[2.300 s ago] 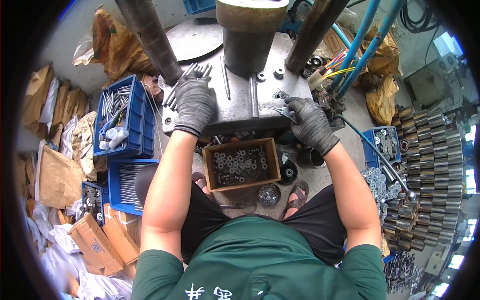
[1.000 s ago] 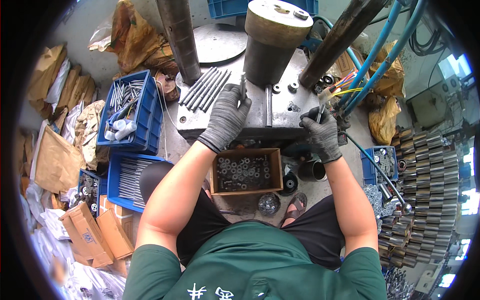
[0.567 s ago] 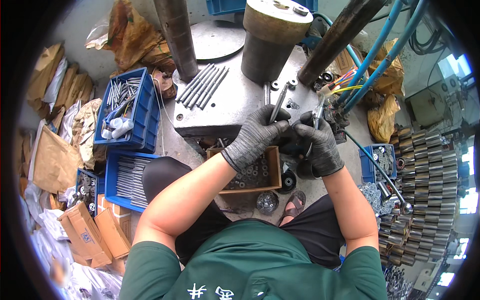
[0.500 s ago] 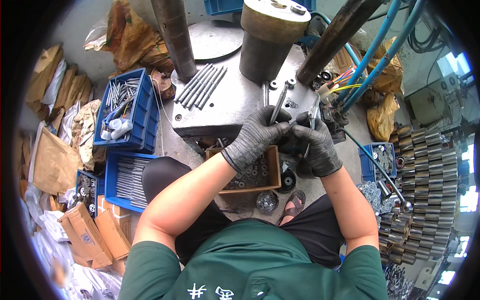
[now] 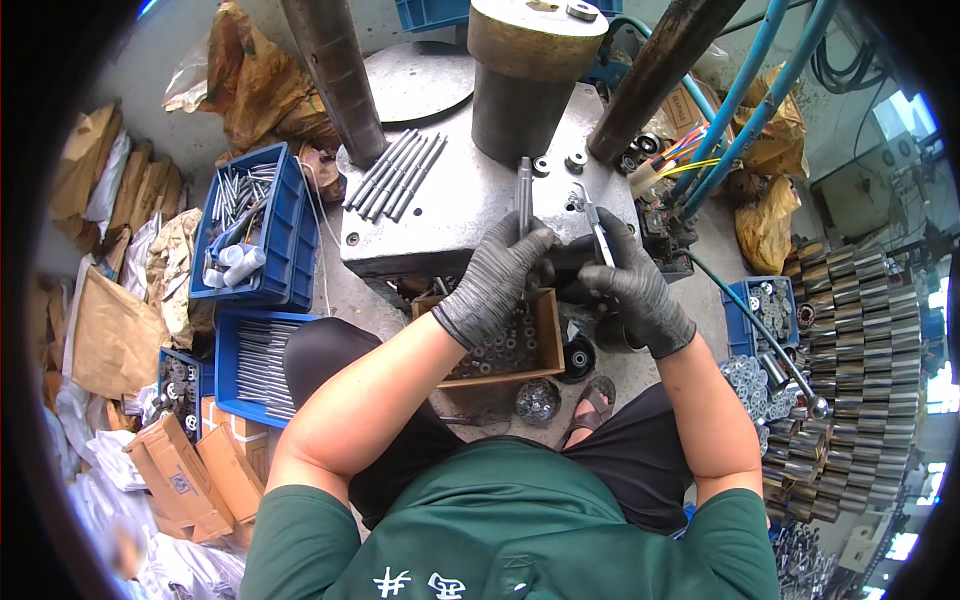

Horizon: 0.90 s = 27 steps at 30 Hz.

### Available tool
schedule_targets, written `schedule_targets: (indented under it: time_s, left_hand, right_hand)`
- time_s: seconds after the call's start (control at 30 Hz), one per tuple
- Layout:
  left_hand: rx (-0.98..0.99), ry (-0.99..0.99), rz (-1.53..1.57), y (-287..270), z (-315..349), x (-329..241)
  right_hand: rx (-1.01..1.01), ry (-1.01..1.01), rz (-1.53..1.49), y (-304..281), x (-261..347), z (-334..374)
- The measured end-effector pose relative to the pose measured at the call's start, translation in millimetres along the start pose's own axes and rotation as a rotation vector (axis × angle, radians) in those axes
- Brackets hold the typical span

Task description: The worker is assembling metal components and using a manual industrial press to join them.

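My left hand [image 5: 497, 278], in a dark grey knit glove, is closed round a steel shaft [image 5: 525, 195] that rises almost upright from between thumb and fingers. Its lower part is hidden by the glove. My right hand [image 5: 640, 290], gloved alike, grips a slim metal hand tool [image 5: 599, 235] with a thin hooked tip pointing up; its exact kind is unclear. Both hands are at the near edge of the metal press bed [image 5: 450, 240], apart from each other. On the bed lie several steel shafts [image 5: 397, 178] in a row and two small rings [image 5: 575, 162].
Beneath my hands stands a wooden box [image 5: 555, 335] of small rings. Blue bins [image 5: 290, 270] with shafts are at left. The press ram [image 5: 525, 100] and two columns [image 5: 335, 80] rise beyond. Stacked metal cylinders [image 5: 860, 380] and blue hoses [image 5: 765, 90] are at right.
In my left hand the shaft, which leaned to the right, is now almost upright. My right hand has moved away slightly, and its tool now tilts to the left.
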<state>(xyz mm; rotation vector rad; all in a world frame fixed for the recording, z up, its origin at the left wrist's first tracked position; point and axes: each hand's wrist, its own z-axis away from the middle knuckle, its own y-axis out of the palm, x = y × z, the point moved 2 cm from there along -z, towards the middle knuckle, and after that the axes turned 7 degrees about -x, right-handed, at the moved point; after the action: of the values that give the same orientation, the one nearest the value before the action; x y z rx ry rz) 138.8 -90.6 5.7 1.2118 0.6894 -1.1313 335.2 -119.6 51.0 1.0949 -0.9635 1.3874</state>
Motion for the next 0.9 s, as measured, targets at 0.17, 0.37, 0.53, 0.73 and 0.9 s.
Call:
schedule_targets:
  time_s: [0.17,0.37,0.53,0.73,0.9]
  left_hand:
    - [-0.070,-0.090,0.101,-10,-9,-7]
    - [-0.042,-0.140,0.292,-17,-15,-3]
    - [-0.018,-0.134,0.319,-17,-14,-3]
    - [-0.022,-0.119,0.302,-16,-13,-3]
    - [-0.026,-0.079,0.206,-16,-12,-6]
  right_hand:
    - [-0.156,-0.630,0.864,0,13,4]
    - [-0.219,-0.929,1.159,3,22,8]
    - [-0.244,-0.940,1.135,7,23,8]
    - [-0.229,-0.912,1.123,9,23,7]
    - [-0.220,-0.926,1.169,5,21,6]
